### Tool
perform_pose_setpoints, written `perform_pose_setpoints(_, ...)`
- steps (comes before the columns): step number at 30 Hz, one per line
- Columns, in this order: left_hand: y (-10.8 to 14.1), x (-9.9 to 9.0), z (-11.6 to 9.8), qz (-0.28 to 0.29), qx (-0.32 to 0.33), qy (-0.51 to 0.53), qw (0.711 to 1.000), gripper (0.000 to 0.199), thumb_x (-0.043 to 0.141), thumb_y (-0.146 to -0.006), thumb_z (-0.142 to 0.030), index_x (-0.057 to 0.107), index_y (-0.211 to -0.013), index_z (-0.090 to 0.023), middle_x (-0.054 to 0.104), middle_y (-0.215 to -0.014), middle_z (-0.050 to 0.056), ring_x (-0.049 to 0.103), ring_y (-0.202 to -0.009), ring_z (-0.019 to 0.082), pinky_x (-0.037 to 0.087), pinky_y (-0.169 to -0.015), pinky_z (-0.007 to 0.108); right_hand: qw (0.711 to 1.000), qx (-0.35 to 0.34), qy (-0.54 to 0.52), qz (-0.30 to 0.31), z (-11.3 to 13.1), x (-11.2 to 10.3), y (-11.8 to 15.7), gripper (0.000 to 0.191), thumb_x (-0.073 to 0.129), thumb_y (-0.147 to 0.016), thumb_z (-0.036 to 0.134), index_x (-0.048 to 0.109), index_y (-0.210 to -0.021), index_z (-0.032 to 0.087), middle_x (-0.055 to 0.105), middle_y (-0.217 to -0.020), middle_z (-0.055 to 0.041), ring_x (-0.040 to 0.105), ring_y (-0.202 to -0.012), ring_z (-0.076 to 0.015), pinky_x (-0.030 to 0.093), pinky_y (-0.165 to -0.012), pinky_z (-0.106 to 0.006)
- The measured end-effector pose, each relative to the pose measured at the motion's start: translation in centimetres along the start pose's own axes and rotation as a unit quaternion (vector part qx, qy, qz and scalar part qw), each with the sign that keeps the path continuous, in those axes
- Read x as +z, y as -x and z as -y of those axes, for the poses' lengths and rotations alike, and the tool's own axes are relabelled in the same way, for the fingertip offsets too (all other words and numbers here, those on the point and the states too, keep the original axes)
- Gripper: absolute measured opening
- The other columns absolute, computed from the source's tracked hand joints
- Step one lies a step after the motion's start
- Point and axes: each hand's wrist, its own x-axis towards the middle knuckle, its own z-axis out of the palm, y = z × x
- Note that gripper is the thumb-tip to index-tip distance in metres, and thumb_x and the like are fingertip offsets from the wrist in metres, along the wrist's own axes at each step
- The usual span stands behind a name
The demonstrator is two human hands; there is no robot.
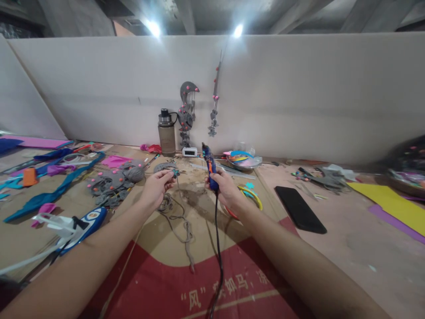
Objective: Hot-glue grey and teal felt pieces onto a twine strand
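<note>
Glue gun [210, 166], one, rests in the right hand [226, 185], two ornaments [185, 118] behind.

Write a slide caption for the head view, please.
Left hand pinches a small teal piece; right hand holds a corded blue glue gun over cardboard.

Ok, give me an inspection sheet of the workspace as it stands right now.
Surface: cardboard, partly printed red, soiled around the middle.
Job's things: blue glue gun, nozzle up; small teal piece; tangled grey cord.
Clutter: grey pieces with pink balls left; black phone and yellow sheet right.
Hands: left hand pinches the teal piece; right hand grips the glue gun.
Cables: black cable from the glue gun, trailing over the red print.
Surroundings: white panel behind, bottle before it, bright lights overhead.
</note>
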Motion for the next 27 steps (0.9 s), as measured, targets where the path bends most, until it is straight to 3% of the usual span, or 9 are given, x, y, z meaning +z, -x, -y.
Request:
perform_pose_setpoints(3, 0.1, 0.1, -0.1, 0.001, -0.005, -0.014, 1.000, 0.026, 0.079, -0.059, -0.028, 0.065, -0.074, -0.012, 0.061, -0.063, 0.001, 0.057, -0.056, 0.008, 0.039, -0.048, 0.017, 0.997, -0.022, -0.069, 0.009, 0.6, 0.0, 0.2, 0.030, 0.066, -0.062, 0.017, 0.047, -0.084, 0.021, 0.063, -0.078, 0.0027, 0.057, -0.062, -0.0092, 0.046, -0.050, -0.020)
perform_pose_setpoints(9, 0.2, 0.0, 0.0, 0.003, -0.019, -0.034, 0.999, 0.028, 0.080, -0.056, -0.030, 0.065, -0.073, -0.013, 0.062, -0.063, 0.001, 0.056, -0.053, 0.008, 0.038, -0.045, 0.017, 0.993, -0.064, -0.035, 0.090, 1.9, 0.5, 1.1, 0.029, 0.067, -0.070, 0.025, 0.045, -0.089, 0.022, 0.067, -0.087, -0.0005, 0.053, -0.054, -0.0064, 0.043, -0.049, -0.020)
perform_pose_setpoints(13, 0.1, 0.0, 0.3, 0.007, -0.024, -0.024, 0.999, 0.029, 0.080, -0.055, -0.028, 0.065, -0.073, -0.012, 0.062, -0.060, 0.001, 0.055, -0.052, 0.008, 0.041, -0.047, 0.017, 0.989, -0.123, 0.069, 0.051, 2.0, 0.3, 0.8, 0.029, 0.064, -0.073, 0.027, 0.049, -0.097, 0.021, 0.064, -0.088, -0.0002, 0.056, -0.060, -0.0080, 0.047, -0.053, -0.021)
perform_pose_setpoints(17, 0.5, 0.3, 0.0, 0.008, -0.034, -0.015, 0.999, 0.027, 0.079, -0.057, -0.027, 0.064, -0.071, -0.011, 0.060, -0.059, 0.000, 0.055, -0.052, 0.007, 0.042, -0.049, 0.017, 0.980, -0.139, 0.139, 0.002, 1.1, -0.4, 0.3, 0.038, 0.067, -0.068, 0.026, 0.050, -0.101, 0.022, 0.060, -0.094, 0.0007, 0.056, -0.066, -0.0090, 0.051, -0.056, -0.023)
perform_pose_setpoints(22, 0.6, 0.5, -0.4, -0.004, -0.024, 0.000, 1.000, 0.025, 0.079, -0.057, -0.026, 0.063, -0.069, -0.011, 0.059, -0.059, 0.000, 0.055, -0.052, 0.007, 0.041, -0.048, 0.017, 0.973, -0.153, 0.172, 0.016, 0.3, 0.0, 1.4, 0.044, 0.063, -0.071, 0.027, 0.040, -0.109, 0.026, 0.055, -0.091, 0.0034, 0.053, -0.058, -0.0080, 0.048, -0.049, -0.022)
perform_pose_setpoints(27, 0.5, 0.4, -0.3, 0.002, -0.003, -0.001, 1.000, 0.024, 0.078, -0.059, -0.028, 0.065, -0.071, -0.012, 0.062, -0.064, 0.001, 0.056, -0.054, 0.008, 0.044, -0.052, 0.020, 0.968, -0.154, 0.187, 0.061, 0.2, 1.3, 2.9, 0.037, 0.057, -0.076, 0.028, 0.039, -0.108, 0.023, 0.060, -0.100, -0.0023, 0.057, -0.068, -0.0112, 0.046, -0.051, -0.022)
